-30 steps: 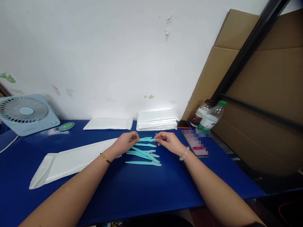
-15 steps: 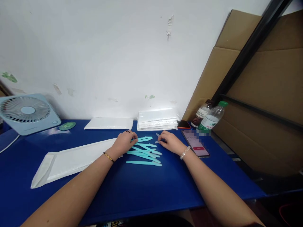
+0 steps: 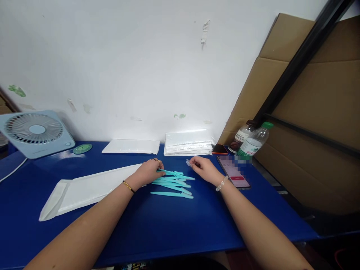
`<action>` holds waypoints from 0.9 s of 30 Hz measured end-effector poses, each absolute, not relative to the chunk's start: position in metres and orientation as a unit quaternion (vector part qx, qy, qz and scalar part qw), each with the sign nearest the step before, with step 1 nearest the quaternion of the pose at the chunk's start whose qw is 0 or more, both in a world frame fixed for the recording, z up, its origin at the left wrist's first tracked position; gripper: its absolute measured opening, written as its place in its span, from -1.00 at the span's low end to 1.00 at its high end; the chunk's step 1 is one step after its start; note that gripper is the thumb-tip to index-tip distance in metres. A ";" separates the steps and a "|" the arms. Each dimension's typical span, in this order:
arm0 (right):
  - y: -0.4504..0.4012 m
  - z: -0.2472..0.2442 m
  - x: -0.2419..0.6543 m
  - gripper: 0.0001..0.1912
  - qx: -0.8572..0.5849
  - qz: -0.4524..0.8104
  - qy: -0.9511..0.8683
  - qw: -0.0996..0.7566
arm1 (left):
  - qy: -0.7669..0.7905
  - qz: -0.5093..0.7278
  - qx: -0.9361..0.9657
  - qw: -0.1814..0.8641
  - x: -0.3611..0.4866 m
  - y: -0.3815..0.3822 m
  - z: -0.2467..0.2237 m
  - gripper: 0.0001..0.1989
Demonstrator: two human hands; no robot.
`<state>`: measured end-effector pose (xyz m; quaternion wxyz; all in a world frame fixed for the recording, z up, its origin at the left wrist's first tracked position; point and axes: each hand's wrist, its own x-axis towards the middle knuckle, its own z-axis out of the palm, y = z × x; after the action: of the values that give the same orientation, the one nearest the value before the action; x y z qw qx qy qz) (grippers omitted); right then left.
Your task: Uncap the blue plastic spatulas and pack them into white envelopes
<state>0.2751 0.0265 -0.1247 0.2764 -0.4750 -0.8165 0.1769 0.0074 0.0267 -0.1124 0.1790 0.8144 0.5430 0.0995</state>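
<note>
Here, the left hand pinches a turquoise eyebrow razor by its handle end, over overlapping matching razors midway between the table's front and back edges. Toward the right edge, the right hand pinches translucent blade caps, near a smartphone.

Pale glare beside the fan
</note>
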 end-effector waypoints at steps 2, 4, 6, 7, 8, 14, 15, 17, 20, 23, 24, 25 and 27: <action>0.026 -0.122 0.275 -0.86 -0.477 0.205 -0.808 0.279 | 0.547 0.106 0.810 0.180 0.007 0.028 -0.114 -0.76; 0.024 -0.119 0.273 -0.84 -0.477 0.219 -0.806 0.274 | 0.554 0.119 0.803 0.182 0.006 0.031 -0.118 -0.76; 0.022 -0.117 0.272 -0.84 -0.477 0.221 -0.807 0.270 | 0.559 0.134 0.796 0.188 0.005 0.035 -0.122 -0.74; 0.022 -0.117 0.272 -0.84 -0.476 0.218 -0.808 0.270 | 0.559 0.141 0.795 0.190 0.004 0.036 -0.124 -0.73; 0.022 -0.116 0.271 -0.83 -0.476 0.215 -0.809 0.271 | 0.559 0.145 0.794 0.191 0.004 0.037 -0.125 -0.73; 0.024 -0.122 0.272 -0.83 -0.468 0.199 -0.813 0.284 | 0.539 0.175 0.801 0.192 0.006 0.035 -0.122 -0.76; 0.024 -0.123 0.272 -0.82 -0.467 0.200 -0.812 0.288 | 0.535 0.178 0.803 0.195 0.006 0.034 -0.121 -0.77; 0.025 -0.124 0.273 -0.83 -0.469 0.197 -0.807 0.301 | 0.527 0.183 0.805 0.203 0.007 0.033 -0.120 -0.76; 0.024 -0.123 0.273 -0.83 -0.479 0.185 -0.796 0.319 | 0.519 0.192 0.807 0.207 0.007 0.033 -0.120 -0.73; 0.024 -0.121 0.272 -0.83 -0.481 0.175 -0.791 0.335 | 0.519 0.197 0.806 0.205 0.006 0.034 -0.119 -0.72; 0.024 -0.121 0.272 -0.83 -0.479 0.174 -0.790 0.341 | 0.519 0.199 0.806 0.203 0.006 0.034 -0.119 -0.72; 0.024 -0.121 0.272 -0.83 -0.478 0.177 -0.787 0.349 | 0.519 0.202 0.805 0.203 0.006 0.035 -0.118 -0.72; 0.025 -0.123 0.272 -0.82 -0.473 0.209 -0.772 0.368 | 0.517 0.208 0.804 0.209 0.006 0.034 -0.117 -0.71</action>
<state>0.2724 0.0246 -0.1228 0.3685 -0.4733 -0.7722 0.2095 0.0060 0.0341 -0.1172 0.2087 0.8038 0.5165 0.2085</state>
